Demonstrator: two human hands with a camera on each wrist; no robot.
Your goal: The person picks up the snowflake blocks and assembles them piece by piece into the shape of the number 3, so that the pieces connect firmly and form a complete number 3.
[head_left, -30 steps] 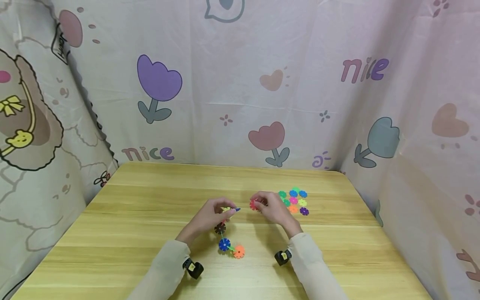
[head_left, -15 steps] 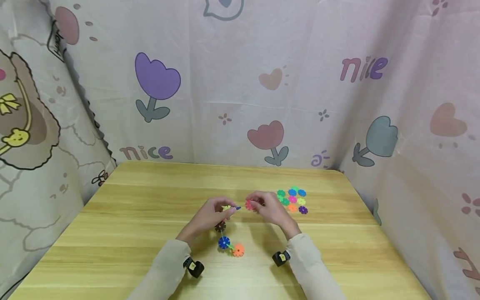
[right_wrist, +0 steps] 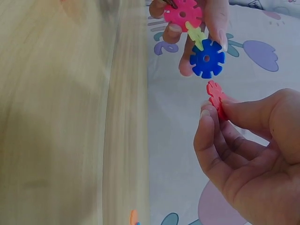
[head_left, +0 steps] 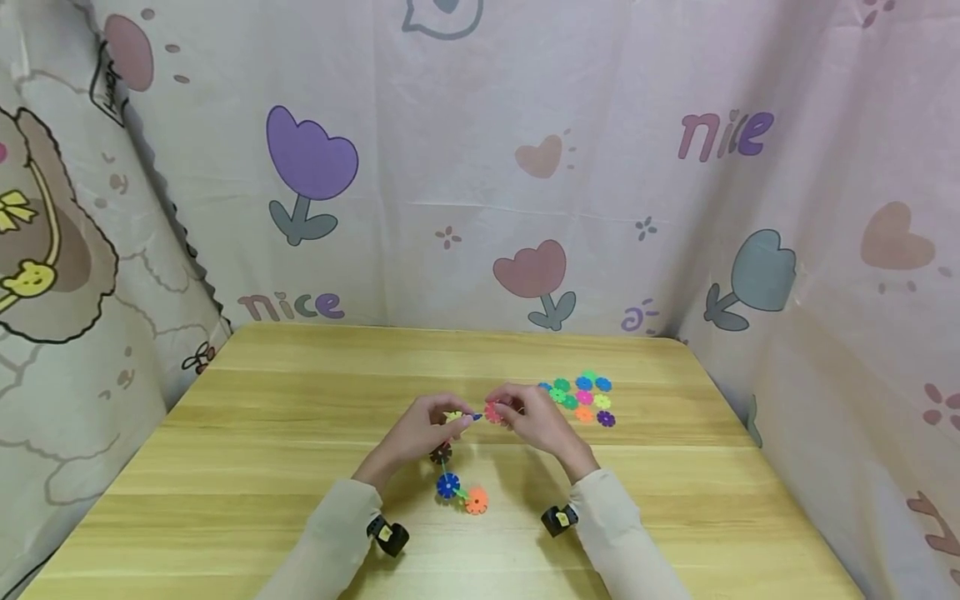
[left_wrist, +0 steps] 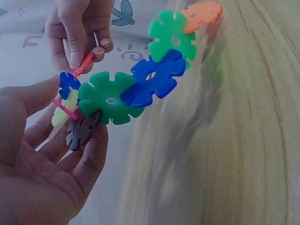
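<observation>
My left hand [head_left: 414,432] holds a chain of notched plastic snowflake discs near its upper end. A pink disc [right_wrist: 191,8], a yellow disc [right_wrist: 196,36] and a blue end disc [right_wrist: 215,68] stick out at its fingertips. Below hang a dark brown disc [left_wrist: 79,136], a green disc [left_wrist: 96,89], a blue disc [left_wrist: 164,82], another green disc [left_wrist: 161,33] and an orange disc [left_wrist: 202,13]. My right hand [head_left: 542,423] pinches a red disc [right_wrist: 215,96] between thumb and fingers. Its edge stands just short of the blue end disc in the right wrist view.
Several loose discs lie grouped on the wooden table [head_left: 300,467] beyond my right hand, among them a purple disc [head_left: 606,419] and an orange-coloured disc [head_left: 583,414]. A printed curtain [head_left: 420,267] hangs behind the table and along both sides.
My right hand has moved left with the red disc, closer to the blue end disc. A loose blue disc has come into view beside it. The left hand has stayed nearly still.
</observation>
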